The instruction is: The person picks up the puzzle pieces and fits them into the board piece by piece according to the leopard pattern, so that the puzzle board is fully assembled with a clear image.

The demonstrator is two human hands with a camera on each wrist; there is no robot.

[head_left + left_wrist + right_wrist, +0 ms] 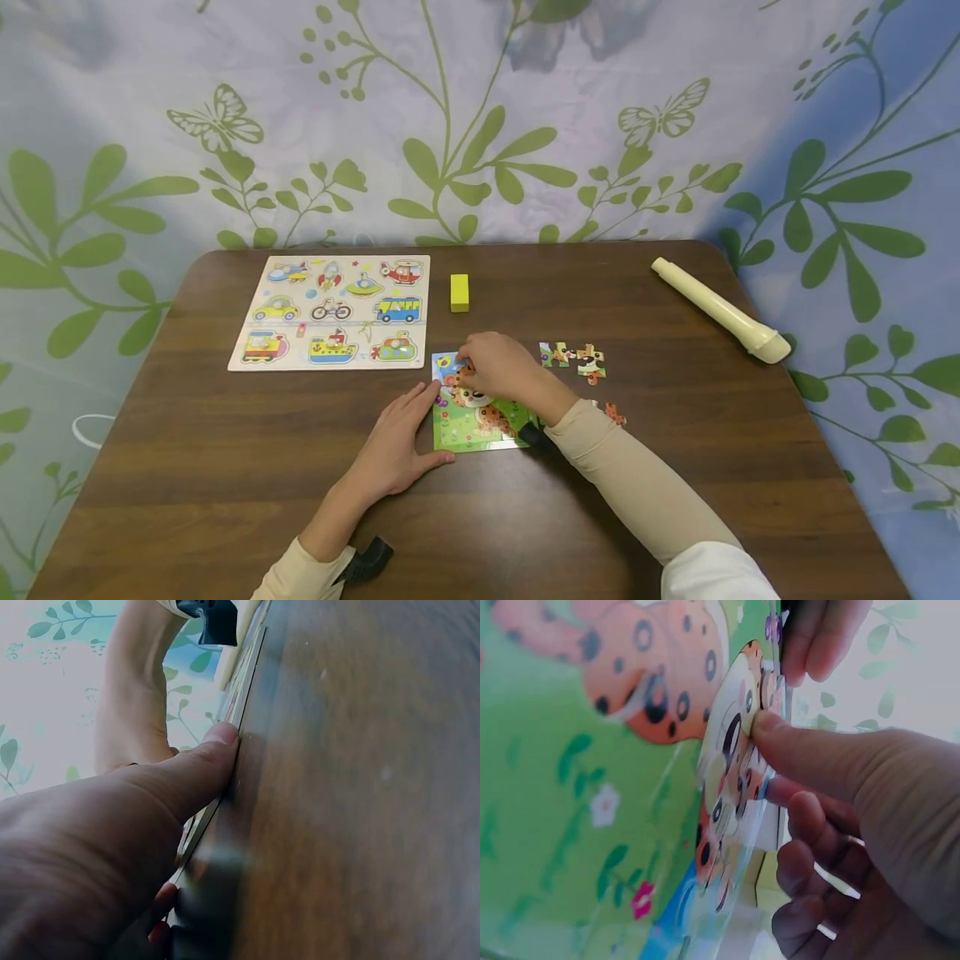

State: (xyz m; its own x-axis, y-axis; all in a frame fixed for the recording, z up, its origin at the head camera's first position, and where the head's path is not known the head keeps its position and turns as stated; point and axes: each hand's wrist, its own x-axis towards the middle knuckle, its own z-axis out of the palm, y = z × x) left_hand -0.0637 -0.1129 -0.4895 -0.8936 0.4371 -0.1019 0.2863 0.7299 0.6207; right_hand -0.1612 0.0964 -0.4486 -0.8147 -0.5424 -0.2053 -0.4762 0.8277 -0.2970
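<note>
A jigsaw board (455, 432) with a spotted orange cub on green grass lies flat on the brown table. My left hand (393, 446) rests along its left side, fingers extended and thumb against the lower edge. In the left wrist view that thumb (214, 754) touches the board's rim. Over the upper part of the picture, my right hand (504, 367) pinches a jigsaw piece (751, 766) between thumb and index finger; the fingers partly hide it. Loose jigsaw pieces (591, 367) lie right of the board, and another spotted piece (614, 414) shows beside the right forearm.
A white peg puzzle board (360, 333) with vehicle pictures lies at the back left. Beside it stands a yellow block (459, 293). A long cream tube-shaped object (720, 310) lies near the right table edge. Behind the table hangs a leaf-patterned cloth (480, 125).
</note>
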